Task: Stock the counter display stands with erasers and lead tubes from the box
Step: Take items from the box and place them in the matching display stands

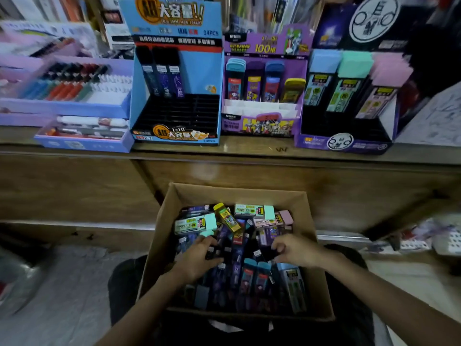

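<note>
The box (pixel 308 216) seems to rest on our lap, so stock lies right under both grips. Our left grip (pixel 199 255) curls round a dark lead tube (pixel 212 252); whether our right grip (pixel 291 250) pinches anything, we cannot tell. Just beyond the left grip a mint eraser (pixel 194 223) tops the pile. Far ahead on the counter (pixel 249 148), the blue stand (pixel 138 91) has mostly empty slots, likely that tube's place.

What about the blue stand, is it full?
No: the blue stand holds just three dark tubes at the back, and its black slots in front are empty.
</note>
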Action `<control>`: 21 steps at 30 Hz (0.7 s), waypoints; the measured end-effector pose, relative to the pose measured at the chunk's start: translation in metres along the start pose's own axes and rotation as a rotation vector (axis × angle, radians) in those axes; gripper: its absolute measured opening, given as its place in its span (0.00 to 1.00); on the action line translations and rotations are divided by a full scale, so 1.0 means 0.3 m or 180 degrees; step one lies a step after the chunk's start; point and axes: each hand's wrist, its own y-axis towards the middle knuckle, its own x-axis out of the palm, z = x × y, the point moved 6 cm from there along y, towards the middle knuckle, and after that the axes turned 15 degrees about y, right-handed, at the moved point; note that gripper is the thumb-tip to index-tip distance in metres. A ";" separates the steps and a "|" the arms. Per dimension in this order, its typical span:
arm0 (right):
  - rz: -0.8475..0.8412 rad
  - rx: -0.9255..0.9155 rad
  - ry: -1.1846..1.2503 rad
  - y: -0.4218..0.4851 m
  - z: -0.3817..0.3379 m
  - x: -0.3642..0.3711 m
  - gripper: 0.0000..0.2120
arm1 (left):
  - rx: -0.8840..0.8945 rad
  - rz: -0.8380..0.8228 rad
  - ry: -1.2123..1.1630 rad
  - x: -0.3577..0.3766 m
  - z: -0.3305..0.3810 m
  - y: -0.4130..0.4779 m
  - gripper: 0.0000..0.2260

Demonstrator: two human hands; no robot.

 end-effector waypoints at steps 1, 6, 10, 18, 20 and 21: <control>-0.0055 0.0090 0.0077 -0.003 0.027 0.033 0.18 | -0.0036 -0.0085 -0.0090 0.036 -0.009 -0.002 0.20; 0.0191 0.0010 0.0295 0.021 0.035 0.142 0.27 | -0.0336 0.0070 -0.0496 0.119 -0.029 -0.004 0.22; 0.0274 -0.0275 -0.0066 0.056 0.007 0.198 0.27 | -0.0374 0.0051 -0.0426 0.159 -0.018 0.011 0.24; 0.0568 -0.0775 -0.0721 0.075 -0.043 0.239 0.25 | 0.0006 0.0198 0.0704 0.158 0.051 0.046 0.33; 0.0410 -0.0788 -0.0858 0.077 -0.051 0.259 0.24 | 0.0166 0.0049 0.0871 0.174 0.065 0.049 0.32; 0.0355 -0.0758 -0.0896 0.078 -0.050 0.266 0.24 | 0.0218 -0.0013 0.0887 0.181 0.068 0.049 0.32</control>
